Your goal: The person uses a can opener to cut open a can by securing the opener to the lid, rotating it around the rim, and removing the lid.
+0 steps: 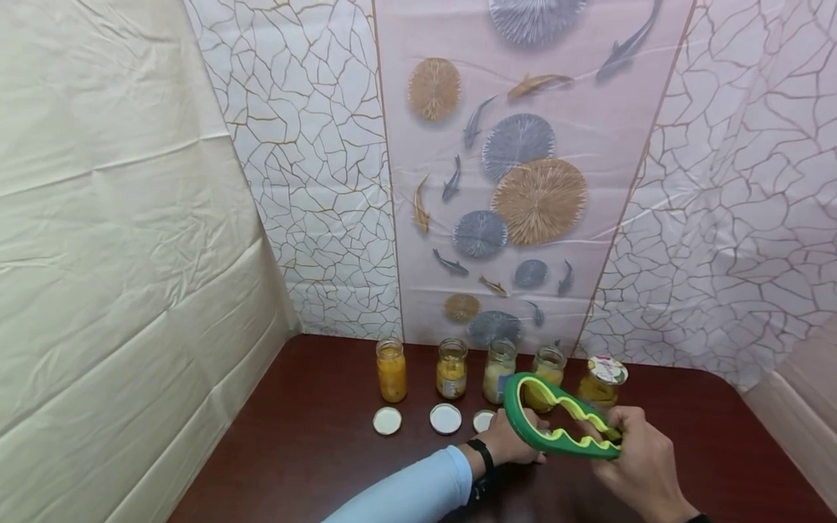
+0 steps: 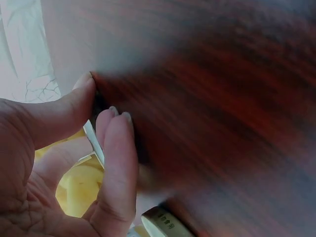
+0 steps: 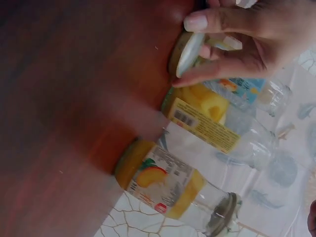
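Note:
My left hand [image 1: 513, 439] is low over the table in front of the jars, pinching a jar lid [image 3: 190, 54] on edge between thumb and fingers. In the left wrist view the lid shows only as a pale rim between the fingers. My right hand [image 1: 641, 454] grips the narrow end of a green jar opener [image 1: 516, 418] with a wavy yellow-green inner edge. The opener is raised and partly covers an open jar of yellow fruit [image 1: 549, 356]. Right of that jar stands a jar [image 1: 604, 385] with a printed lid on.
Other open glass jars stand along the back: an orange-filled jar [image 1: 392, 374], a labelled jar [image 1: 452, 370] and a pale-filled jar [image 1: 500, 370]. Before them lie a lid [image 1: 387, 420], a second lid [image 1: 445, 419] and a third lid [image 1: 483, 420]. The dark red table [image 1: 294, 443] meets a patterned curtain behind.

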Demonstrator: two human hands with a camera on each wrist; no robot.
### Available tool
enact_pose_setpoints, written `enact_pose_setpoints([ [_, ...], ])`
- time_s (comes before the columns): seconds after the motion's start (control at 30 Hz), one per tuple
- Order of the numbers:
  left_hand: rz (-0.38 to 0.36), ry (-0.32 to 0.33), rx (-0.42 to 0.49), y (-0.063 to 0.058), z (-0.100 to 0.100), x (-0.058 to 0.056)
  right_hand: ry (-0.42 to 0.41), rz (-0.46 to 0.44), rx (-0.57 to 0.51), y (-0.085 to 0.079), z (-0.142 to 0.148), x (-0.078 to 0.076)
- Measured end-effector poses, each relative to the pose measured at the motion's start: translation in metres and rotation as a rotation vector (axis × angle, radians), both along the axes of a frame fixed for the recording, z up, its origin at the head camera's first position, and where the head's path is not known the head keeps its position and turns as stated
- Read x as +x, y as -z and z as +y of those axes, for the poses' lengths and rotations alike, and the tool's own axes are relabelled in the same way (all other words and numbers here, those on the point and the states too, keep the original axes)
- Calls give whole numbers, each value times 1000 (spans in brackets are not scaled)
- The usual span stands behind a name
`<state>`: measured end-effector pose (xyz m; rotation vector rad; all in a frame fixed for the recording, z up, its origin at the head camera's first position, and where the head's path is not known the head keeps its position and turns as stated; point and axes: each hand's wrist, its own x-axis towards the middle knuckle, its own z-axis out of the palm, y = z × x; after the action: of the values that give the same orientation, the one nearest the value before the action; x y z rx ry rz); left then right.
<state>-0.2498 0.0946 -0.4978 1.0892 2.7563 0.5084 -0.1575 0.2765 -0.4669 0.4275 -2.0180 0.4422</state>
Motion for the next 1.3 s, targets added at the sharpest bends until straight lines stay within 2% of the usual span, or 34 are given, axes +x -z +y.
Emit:
enact_pose_setpoints([
  [0.2,283,165,-237,14,4,-12,-55,5,63,7,-4,0],
  [0.33,319,189,-238,22,8,-15,-96,17,68,9,-4,1],
  [0.47,351,186,-185,25,13,-12,-148,92,48,8,-2,-1],
  [0.53,360,170,-199,23,15,-9,-164,131,45,5,-1,-2],
  [0.63,279,110,-189,17,15,-2,-175,170,43,-1,0,-4],
  [0.73,137,76,-64,9,6,9,-156,184,42,-6,0,-6],
  [0.83,26,11,66,9,-7,24,-129,168,28,-3,2,-6],
  [0.87,-2,-18,86,8,-10,31,-113,153,26,-2,4,-5],
  [0.97,-27,-80,109,9,-21,51,-74,98,23,5,11,-2],
  [1.07,-122,-86,146,0,-38,67,-68,70,26,8,16,0],
  [1.2,-274,-114,217,-13,-62,79,-68,56,36,10,21,1],
  [1.3,-301,-131,247,-19,-74,83,-51,51,42,11,27,3],
])
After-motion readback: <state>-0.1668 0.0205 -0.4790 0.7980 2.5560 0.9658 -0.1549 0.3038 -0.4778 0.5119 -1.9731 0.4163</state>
